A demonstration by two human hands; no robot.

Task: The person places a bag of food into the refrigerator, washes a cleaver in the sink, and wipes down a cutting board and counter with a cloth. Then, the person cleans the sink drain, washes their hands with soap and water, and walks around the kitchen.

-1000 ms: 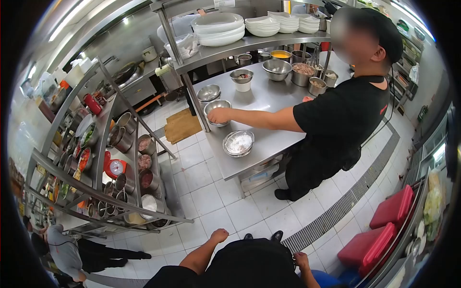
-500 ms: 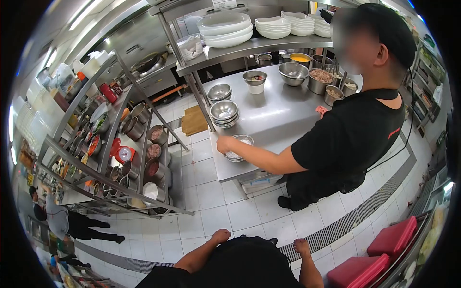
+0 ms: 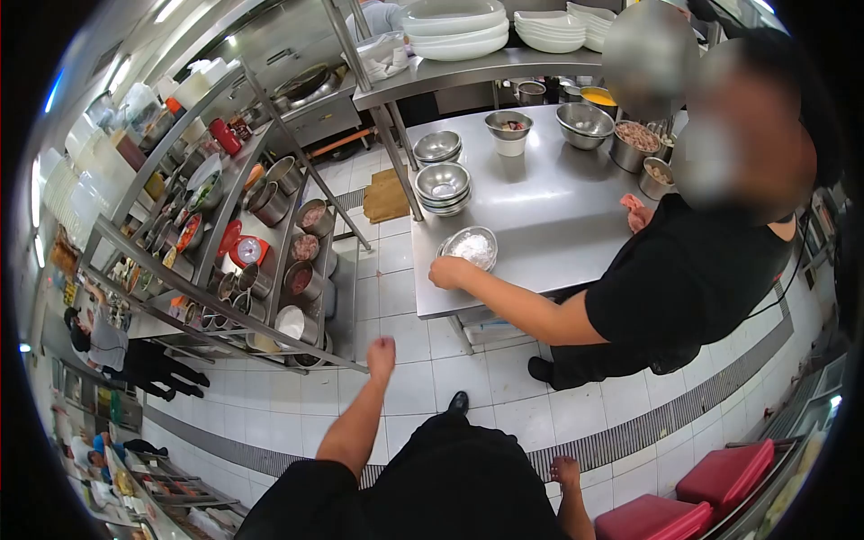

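Note:
My left hand is held forward over the tiled floor with its fingers curled; I see nothing in it. Low at the right, my right hand hangs beside my body, its fingers bent and too small to read clearly. Neither touches anything. Ahead, a co-worker in black has one hand at a metal bowl of white powder on the steel table. The co-worker's other hand is by a pink cloth-like item. Stacked metal bowls stand near the table's left edge.
At the left is a steel rack with pots, food and a red scale. White plates sit on the shelf above the table. Red bins stand at the lower right. Another person is at the far left.
The view has shifted, and my left hand has swung up and forward. The co-worker's hand has moved from the stacked bowls to the powder bowl. My right hand stays low at the right.

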